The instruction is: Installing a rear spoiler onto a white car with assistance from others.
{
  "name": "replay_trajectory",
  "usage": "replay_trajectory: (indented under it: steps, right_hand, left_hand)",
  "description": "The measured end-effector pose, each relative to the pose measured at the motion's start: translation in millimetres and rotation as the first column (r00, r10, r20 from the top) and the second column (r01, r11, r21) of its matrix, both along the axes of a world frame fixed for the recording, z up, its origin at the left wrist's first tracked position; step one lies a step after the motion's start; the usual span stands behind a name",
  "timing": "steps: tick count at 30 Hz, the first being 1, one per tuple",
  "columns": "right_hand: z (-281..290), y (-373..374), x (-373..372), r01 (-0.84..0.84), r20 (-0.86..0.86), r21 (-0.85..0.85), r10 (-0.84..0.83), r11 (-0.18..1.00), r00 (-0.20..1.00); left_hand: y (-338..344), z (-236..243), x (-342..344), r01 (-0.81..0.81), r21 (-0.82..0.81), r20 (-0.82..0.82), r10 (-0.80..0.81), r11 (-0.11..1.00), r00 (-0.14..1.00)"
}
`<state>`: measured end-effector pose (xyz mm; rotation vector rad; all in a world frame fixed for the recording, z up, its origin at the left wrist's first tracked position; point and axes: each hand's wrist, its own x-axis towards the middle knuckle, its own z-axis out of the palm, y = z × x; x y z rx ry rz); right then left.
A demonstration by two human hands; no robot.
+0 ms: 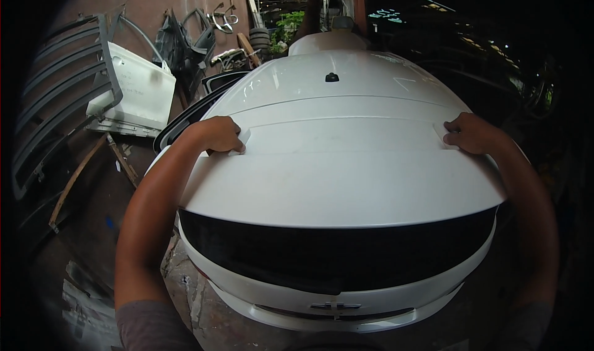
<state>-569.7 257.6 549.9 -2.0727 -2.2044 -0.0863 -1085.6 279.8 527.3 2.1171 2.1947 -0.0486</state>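
Observation:
In front of me is the rear of a white car, with a white rear spoiler (346,184) across the top of its dark rear window (334,252). My left hand (219,134) is closed at the spoiler's left end, its fingertips curled by a small notch there. At the matching right end, my right hand (475,134) is closed in the same way. Both arms reach forward, spread wide. A thin seam runs between the spoiler and the roof (322,75). The undersides of both hands are hidden.
A small black antenna base (332,77) stands on the roof. To the left, a loose white door panel (139,91) and a dark slatted frame (74,78) lean by a brown wall. Stacked tyres (260,40) stand farther back. The car's rear bumper (346,323) is low and near me.

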Motion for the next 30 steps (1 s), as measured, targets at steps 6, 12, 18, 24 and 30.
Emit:
replay_trajectory:
  steps: [6, 12, 18, 24, 30]
  right_hand:
    - [10.4, -8.9, -7.7, 0.052, -0.028, -0.103, -0.055, 0.993, 0.998]
    - [8.9, -5.3, -3.8, 0.041, 0.005, -0.095, -0.041, 0.995, 0.999]
    - [3.9, 1.2, 2.2, 0.009, 0.014, -0.084, -0.008, 0.996, 1.0]
    - [4.6, -1.0, 1.0, 0.02, 0.006, -0.086, -0.019, 0.996, 1.0]
    - [2.8, 0.1, 3.3, 0.03, -0.002, -0.095, -0.03, 0.995, 1.0]
  left_hand:
    - [-11.4, -10.1, -4.5, -0.004, 0.146, 0.084, -0.009, 0.989, 0.996]
    - [-17.8, -18.4, -9.1, 0.016, 0.206, 0.183, -0.054, 0.979, 0.982]
    - [-9.6, -12.2, -12.5, 0.026, 0.111, 0.166, -0.044, 0.993, 0.985]
    - [-8.7, -12.3, -10.7, 0.039, 0.153, 0.144, -0.061, 0.987, 0.988]
    - [-11.6, -9.1, -5.7, -0.024, 0.079, 0.207, 0.007, 0.997, 0.978]
